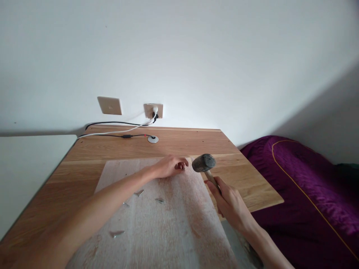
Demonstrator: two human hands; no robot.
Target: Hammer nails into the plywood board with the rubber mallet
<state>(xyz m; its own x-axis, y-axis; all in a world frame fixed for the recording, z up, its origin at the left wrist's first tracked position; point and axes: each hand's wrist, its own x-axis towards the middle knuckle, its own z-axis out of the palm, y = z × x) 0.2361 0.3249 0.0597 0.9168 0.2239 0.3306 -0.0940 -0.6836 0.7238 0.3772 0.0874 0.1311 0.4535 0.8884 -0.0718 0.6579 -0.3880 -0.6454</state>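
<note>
My right hand [231, 203] is wrapped round the wooden handle of a rubber mallet [204, 163]. The mallet's dark head is raised just right of my left hand [171, 166]. That hand is at the far right part of a pale wooden board [146, 231], its fingers curled in a pinch low over the surface. Whatever is between the fingertips is too small to make out. Nearer to me, several small shiny metal pieces, like nails or screws [159, 200], lie scattered on the board, some beside my left forearm.
The board rests on a wooden table [252, 186] against a white wall. Cables [120, 131] run from a wall socket [153, 111] past a round cable grommet [153, 139]. A white surface [33, 175] stands left, and a purple cloth-covered thing [308, 186] is on the right.
</note>
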